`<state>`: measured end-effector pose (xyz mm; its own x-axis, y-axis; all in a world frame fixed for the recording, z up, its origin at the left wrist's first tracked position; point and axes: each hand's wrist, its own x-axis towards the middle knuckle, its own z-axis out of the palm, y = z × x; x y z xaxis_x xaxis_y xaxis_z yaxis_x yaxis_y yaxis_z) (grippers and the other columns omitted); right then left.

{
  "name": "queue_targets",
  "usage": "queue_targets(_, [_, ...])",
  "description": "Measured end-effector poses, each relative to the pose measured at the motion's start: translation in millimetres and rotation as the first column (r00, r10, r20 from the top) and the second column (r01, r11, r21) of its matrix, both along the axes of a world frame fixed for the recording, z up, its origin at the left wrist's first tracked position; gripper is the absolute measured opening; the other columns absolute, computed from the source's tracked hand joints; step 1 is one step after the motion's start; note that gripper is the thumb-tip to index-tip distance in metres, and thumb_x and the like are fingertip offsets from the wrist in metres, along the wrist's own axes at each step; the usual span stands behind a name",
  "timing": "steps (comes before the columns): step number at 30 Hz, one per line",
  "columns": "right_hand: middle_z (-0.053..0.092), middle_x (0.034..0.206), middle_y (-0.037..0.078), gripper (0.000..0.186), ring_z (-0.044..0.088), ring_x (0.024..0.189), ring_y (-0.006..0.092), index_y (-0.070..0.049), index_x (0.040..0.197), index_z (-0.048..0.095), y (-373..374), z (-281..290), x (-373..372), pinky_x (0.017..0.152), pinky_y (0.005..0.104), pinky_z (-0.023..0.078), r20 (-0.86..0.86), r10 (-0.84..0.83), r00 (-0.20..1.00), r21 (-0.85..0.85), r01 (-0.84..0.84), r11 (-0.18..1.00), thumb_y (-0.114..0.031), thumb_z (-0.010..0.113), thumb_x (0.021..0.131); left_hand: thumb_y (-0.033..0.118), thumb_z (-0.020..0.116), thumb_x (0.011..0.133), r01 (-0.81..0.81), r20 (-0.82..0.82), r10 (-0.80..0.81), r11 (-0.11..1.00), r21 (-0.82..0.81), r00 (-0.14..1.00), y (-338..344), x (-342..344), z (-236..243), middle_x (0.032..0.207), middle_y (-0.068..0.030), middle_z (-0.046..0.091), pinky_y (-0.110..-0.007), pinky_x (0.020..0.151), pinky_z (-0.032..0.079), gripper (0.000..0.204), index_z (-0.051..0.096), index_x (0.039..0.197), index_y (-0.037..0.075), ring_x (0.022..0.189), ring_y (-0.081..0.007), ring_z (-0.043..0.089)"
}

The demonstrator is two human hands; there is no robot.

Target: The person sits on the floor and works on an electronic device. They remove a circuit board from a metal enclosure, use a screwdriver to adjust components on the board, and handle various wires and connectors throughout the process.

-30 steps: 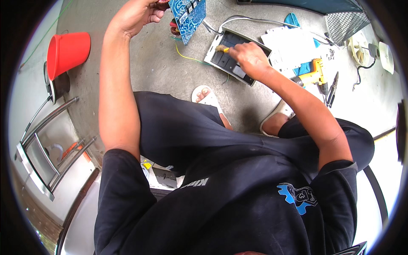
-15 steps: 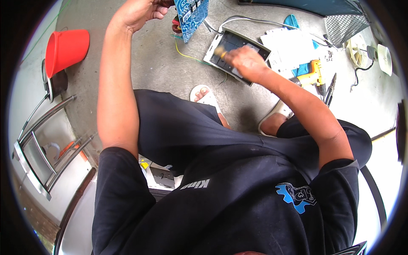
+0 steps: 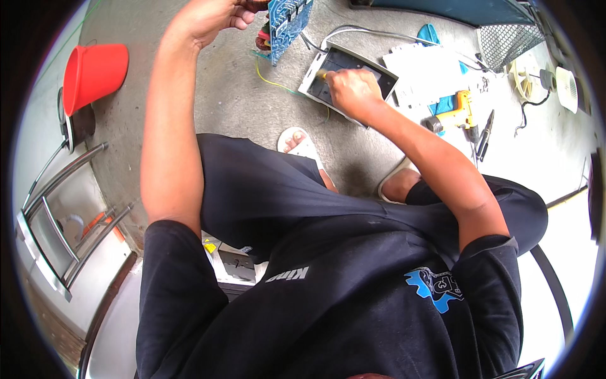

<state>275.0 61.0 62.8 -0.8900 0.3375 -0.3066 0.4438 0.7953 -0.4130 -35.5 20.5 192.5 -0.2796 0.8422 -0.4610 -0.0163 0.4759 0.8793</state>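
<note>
At the top edge of the head view, my left hand (image 3: 218, 19) holds up a blue circuit board (image 3: 290, 25) by its left side; part of the grip is cut off. Reddish coiled parts (image 3: 262, 42) sit on the board's left face, and a yellow-green wire (image 3: 271, 85) trails down from it. My right hand (image 3: 353, 90) is closed around a small brush (image 3: 322, 74), of which only a yellowish end shows. That hand is over a shallow black-lined tray-like housing (image 3: 309, 74) with a pale rim, lying on the floor.
White sheets (image 3: 416, 72) and a blue cloth (image 3: 444, 104) lie right of the housing, beside a yellow drill (image 3: 457, 114) and black pen-like tools (image 3: 485, 136). Farther right are white fans (image 3: 568, 88). A red bucket (image 3: 95, 76) and metal-framed chair (image 3: 53, 234) stand left.
My right hand has shifted left inside the housing, carrying the brush toward its left end. My left hand still holds the board up. The whole view has moved slightly.
</note>
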Motion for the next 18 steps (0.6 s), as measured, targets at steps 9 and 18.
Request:
queue_targets(9, [0.078,0.091,0.019,0.015,0.078,0.087,0.0394,-0.007,0.093,0.076,2.1,-11.5,1.2,0.077,0.0504,0.062,-0.08,0.061,0.995,-0.024,-0.063,0.998,-0.012,0.063,0.091,0.029,0.059,0.111,0.086,0.021,-0.086,0.996,0.024,0.996,2.2,8.2,1.0,0.092,-0.0041,0.074,-0.028,0.063,0.053,0.033,0.078,0.117,0.002,0.069,-0.0113,0.064])
queue_targets(18, [0.078,0.091,0.02,0.013,0.078,0.087,0.0382,-0.005,0.095,0.07,-18.6,-19.7,3.4,0.078,0.0498,0.061,-0.187,0.093,0.978,-0.126,-0.118,0.985,-0.01,0.061,0.089,0.032,0.058,0.111,0.131,-0.049,-0.131,0.991,-0.005,0.99,4.1,25.6,10.9,0.089,-0.0006,0.074,-0.025,0.062,0.052,0.035,0.078,0.116,0.003,0.069,-0.0082,0.062])
